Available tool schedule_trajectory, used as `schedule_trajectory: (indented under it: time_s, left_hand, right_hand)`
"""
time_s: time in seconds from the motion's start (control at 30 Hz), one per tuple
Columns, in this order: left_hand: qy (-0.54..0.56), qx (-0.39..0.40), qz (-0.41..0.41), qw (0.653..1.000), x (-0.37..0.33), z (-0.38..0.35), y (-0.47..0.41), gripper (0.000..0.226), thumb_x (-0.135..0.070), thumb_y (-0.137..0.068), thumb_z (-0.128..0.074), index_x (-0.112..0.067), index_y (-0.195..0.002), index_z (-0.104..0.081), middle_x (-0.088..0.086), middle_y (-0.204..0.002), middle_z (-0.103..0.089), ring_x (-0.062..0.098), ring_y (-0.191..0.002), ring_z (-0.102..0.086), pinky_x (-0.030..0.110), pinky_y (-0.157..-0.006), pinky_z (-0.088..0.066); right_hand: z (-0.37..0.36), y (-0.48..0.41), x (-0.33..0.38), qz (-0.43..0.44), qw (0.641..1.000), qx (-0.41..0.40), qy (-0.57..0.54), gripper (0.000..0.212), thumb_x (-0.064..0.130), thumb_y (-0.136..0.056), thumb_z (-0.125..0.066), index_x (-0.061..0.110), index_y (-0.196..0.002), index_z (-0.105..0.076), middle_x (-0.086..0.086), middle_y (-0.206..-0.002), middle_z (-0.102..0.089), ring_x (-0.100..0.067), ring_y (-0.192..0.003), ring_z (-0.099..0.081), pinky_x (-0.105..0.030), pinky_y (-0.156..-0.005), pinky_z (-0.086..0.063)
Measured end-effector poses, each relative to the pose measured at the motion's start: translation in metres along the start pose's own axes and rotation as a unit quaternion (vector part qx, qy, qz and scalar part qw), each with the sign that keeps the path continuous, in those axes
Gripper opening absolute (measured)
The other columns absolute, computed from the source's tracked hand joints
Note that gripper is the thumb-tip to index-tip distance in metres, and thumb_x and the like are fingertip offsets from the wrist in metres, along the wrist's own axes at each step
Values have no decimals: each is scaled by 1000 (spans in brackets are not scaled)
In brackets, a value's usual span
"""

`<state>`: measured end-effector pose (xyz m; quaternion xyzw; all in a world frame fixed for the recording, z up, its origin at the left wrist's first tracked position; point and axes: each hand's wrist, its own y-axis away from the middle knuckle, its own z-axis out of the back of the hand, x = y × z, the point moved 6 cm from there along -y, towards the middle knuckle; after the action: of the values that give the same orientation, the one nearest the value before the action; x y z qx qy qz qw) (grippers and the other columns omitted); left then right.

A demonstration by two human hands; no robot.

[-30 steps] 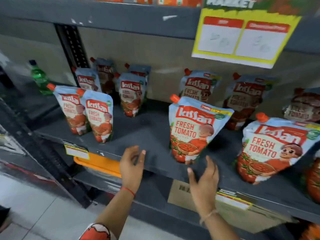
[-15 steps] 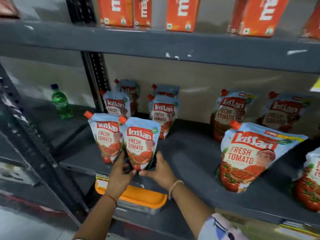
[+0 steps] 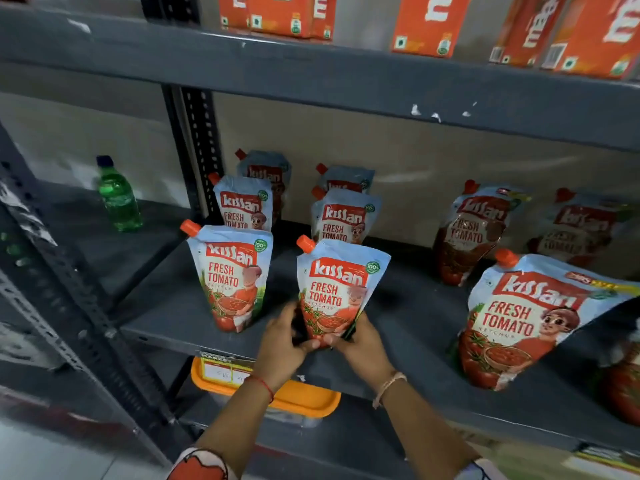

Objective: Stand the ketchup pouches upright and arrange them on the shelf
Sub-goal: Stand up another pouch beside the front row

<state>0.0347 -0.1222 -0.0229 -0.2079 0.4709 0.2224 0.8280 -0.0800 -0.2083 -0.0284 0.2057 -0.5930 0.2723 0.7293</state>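
Observation:
Several blue-and-red ketchup pouches with orange caps stand on the dark grey shelf. My left hand and my right hand both grip the base of one front pouch, which stands upright near the shelf's front edge. To its left another pouch stands apart from it. Behind these, further pouches stand in two rows running back. A large pouch leans at the front right, with a darker one behind it.
A green bottle stands on the neighbouring shelf at the left, past a perforated upright post. Orange boxes line the shelf above. An orange-lidded tub sits on the shelf below, under my hands.
Both hands went from hovering open at the shelf edge to gripping the front pouch's base, and shifted it right, away from the pouch beside it. The view swung left and closer.

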Motion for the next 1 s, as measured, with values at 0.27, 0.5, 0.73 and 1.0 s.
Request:
schedule_trajectory:
  time_s: [0.27,0.5,0.73,1.0]
  left_hand:
    - [68,-232,2,970,11,56,42,41,-16,-72,-72,-19,-109,-54,12,-104,-62,24,-90,-58,43,-80,-52]
    - [107,-133,70,983,58,118,3,87,-10,-61,-81,-14,-134,-33,9,-136,-45,23,-124,-45,38,-101,-38]
    - [167,-66,81,980,68,129,-15,61,9,-70,-67,-20,-113,-36,8,-113,-52,22,-108,-50,31,-90,-45]
    - [136,-18,107,985,87,149,-18,90,-22,-52,-74,-11,-130,-31,5,-123,-49,25,-118,-48,38,-97,-40]
  right_hand:
    - [-2,68,18,112,975,-176,83,44,14,-73,-73,42,-95,-48,8,-97,-52,-10,-85,-55,-10,-70,-45]
    - [-105,16,33,14,999,26,38,63,9,-82,-62,16,-135,-29,6,-119,-39,-7,-109,-46,-18,-90,-44]
    - [-147,-45,28,-34,994,44,94,32,9,-77,-66,9,-103,-47,-17,-113,-62,-29,-106,-57,-44,-92,-48]
    - [-166,-34,38,-23,996,32,79,37,10,-76,-68,12,-107,-47,-19,-118,-57,-33,-111,-53,-45,-94,-48]
